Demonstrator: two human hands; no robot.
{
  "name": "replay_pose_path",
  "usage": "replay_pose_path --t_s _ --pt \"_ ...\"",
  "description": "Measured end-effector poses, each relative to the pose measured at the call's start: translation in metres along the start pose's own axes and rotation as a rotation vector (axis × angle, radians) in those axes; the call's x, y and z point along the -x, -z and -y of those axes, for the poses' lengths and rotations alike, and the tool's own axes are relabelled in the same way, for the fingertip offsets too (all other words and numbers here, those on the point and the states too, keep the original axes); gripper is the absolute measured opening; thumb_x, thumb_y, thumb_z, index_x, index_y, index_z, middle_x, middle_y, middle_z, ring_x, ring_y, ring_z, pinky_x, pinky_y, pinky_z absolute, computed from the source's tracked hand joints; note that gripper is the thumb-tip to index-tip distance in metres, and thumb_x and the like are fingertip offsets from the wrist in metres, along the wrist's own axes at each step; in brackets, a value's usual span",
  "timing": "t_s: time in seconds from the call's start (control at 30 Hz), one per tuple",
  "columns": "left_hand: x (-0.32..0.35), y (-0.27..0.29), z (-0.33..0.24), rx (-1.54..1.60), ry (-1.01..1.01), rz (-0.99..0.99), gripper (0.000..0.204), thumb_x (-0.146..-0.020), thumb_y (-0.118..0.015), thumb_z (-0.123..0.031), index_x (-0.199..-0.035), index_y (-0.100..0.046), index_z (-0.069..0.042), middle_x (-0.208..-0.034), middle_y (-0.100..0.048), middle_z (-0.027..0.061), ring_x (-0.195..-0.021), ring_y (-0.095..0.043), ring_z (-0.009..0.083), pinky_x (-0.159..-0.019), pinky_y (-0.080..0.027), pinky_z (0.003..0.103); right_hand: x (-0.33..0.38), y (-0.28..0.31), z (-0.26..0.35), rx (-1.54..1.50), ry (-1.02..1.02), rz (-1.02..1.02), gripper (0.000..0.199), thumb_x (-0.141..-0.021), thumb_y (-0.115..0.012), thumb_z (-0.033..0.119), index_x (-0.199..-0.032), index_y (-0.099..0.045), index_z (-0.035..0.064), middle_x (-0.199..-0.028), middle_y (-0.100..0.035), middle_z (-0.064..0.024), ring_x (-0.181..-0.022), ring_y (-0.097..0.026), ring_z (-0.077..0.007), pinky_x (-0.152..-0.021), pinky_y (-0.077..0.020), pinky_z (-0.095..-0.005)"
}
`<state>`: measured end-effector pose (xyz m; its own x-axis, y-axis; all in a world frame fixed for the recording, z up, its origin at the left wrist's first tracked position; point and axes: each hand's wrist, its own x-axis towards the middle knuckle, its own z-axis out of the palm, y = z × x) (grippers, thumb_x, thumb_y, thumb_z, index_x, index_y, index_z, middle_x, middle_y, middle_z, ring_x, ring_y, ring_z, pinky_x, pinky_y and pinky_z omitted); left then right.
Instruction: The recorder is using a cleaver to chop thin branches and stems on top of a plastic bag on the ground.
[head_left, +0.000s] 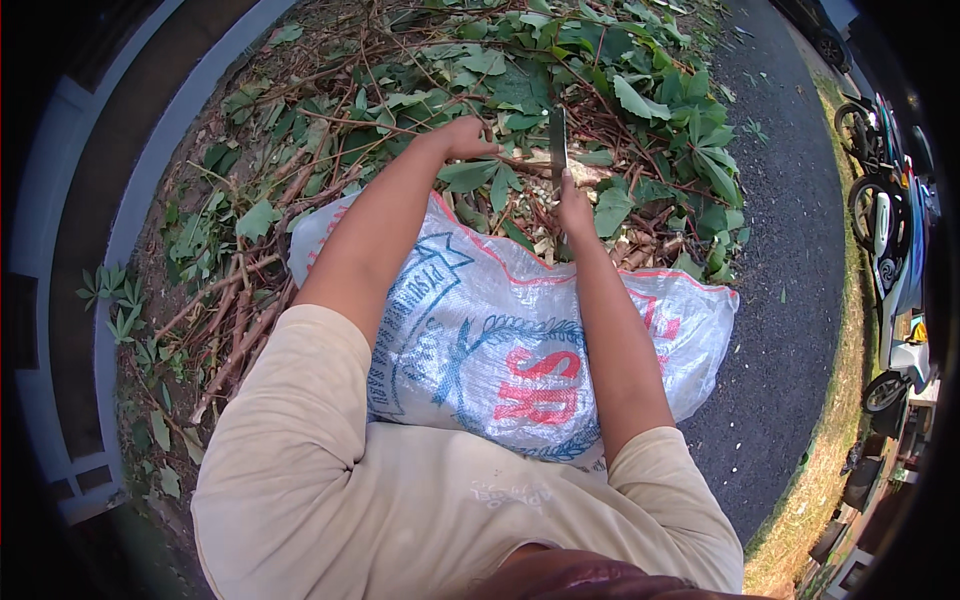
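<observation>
My right hand (574, 210) is closed around the handle of a large knife (558, 140), its broad dark blade upright and pointing away from me. To its left, my left hand (468, 138) curls its fingers around a thin brown stem (525, 164) that runs toward the blade. Beneath both hands lie cut stems, pale chips and green leaves. A white woven plastic sack (470, 340) with red and blue print is spread between my forearms, its red-edged rim nearest the cuttings.
A heap of leafy branches (640, 100) spreads beyond my hands. Longer brown sticks (240, 335) are piled at the left, near a grey-blue wall edge (85, 250). Dark asphalt (780, 280) runs along the right, with parked motorcycles (885, 230) past a grass strip.
</observation>
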<state>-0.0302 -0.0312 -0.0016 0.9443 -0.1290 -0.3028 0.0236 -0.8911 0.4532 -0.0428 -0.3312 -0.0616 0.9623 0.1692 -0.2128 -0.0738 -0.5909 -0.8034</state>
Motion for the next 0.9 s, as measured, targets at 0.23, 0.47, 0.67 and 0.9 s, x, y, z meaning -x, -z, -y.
replay_pose_path --t_s 0.23,0.47,0.67,0.9 --pt "0.064 0.032 0.057 -0.409 0.260 0.157 0.064 -0.087 -0.069 -0.057 -0.126 -0.069 -0.006 -0.126 -0.069 0.0188 -0.116 -0.066 0.0355 -0.101 -0.050 0.047 0.012 -0.002 0.016 0.054 0.084 -0.003 0.080 -0.107 -0.029 0.060 -0.086 -0.068 -0.0065 -0.089 -0.068 -0.0307 -0.090 -0.065 -0.0480 -0.085 -0.0470 -0.0537" --pt "0.139 0.112 -0.003 -0.575 0.072 -0.027 0.042 -0.105 -0.050 -0.041 -0.123 -0.069 -0.009 -0.110 -0.072 0.0183 -0.108 -0.066 0.0388 -0.092 -0.050 0.048 0.010 -0.002 0.024 -0.326 0.099 0.068 0.070 -0.107 -0.038 0.059 -0.085 -0.065 -0.0020 -0.068 -0.061 -0.0171 -0.061 -0.060 -0.0326 -0.059 -0.0456 -0.0453" --pt "0.213 0.240 -0.006 -0.343 -0.054 -0.199 0.042 -0.110 -0.048 -0.036 -0.128 -0.064 -0.002 -0.107 -0.069 0.0196 -0.096 -0.064 0.0303 -0.088 -0.049 0.043 0.030 0.056 0.085 -0.802 0.107 0.210 0.061 -0.104 -0.045 0.064 -0.088 -0.058 0.0069 -0.059 -0.042 0.0023 -0.045 -0.039 -0.0091 -0.042 -0.0298 -0.0275" --pt "0.261 0.395 -0.088 0.253 -0.020 -0.355 0.049 -0.109 -0.045 -0.053 -0.085 -0.050 -0.011 -0.085 -0.050 -0.0020 -0.090 -0.056 0.0118 -0.090 -0.049 0.033 0.009 0.067 0.053 -0.972 -0.142 -0.015 0.061 -0.103 -0.044 0.065 -0.091 -0.056 0.0062 -0.060 -0.045 0.0002 -0.046 -0.042 -0.0133 -0.041 -0.0334 -0.0302"
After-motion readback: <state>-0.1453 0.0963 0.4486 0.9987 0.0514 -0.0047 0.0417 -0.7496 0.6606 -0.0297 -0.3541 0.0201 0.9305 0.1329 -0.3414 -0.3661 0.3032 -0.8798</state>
